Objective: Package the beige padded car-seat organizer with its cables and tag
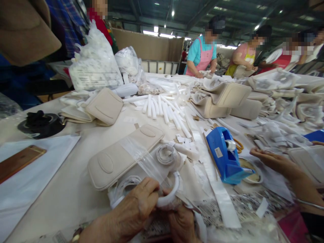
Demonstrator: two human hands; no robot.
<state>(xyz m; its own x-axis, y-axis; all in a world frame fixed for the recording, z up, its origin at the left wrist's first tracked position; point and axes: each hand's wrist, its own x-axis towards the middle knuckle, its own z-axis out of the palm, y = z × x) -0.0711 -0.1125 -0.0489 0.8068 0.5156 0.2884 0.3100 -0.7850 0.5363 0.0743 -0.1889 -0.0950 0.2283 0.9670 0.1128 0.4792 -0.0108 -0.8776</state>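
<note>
Left hand [138, 206] and right hand [182, 221] clamped on white ring [174, 189] at counter [76, 189] near edge; clear bag [141, 158] likely torn if ring is forced.

blue tape dispenser [227, 158], phone [20, 162], white tubes [162, 109]

We found the pale table [71, 195] crowded. Near the middle lay a long beige pad [121, 158], and to its right stood a blue tape dispenser [226, 157]. Farther off lay a smaller beige pad [105, 106] and a spread of white rolls [164, 109]. At the near left lay a white sheet [43, 179], with a black disc [40, 123] beyond it.
</note>
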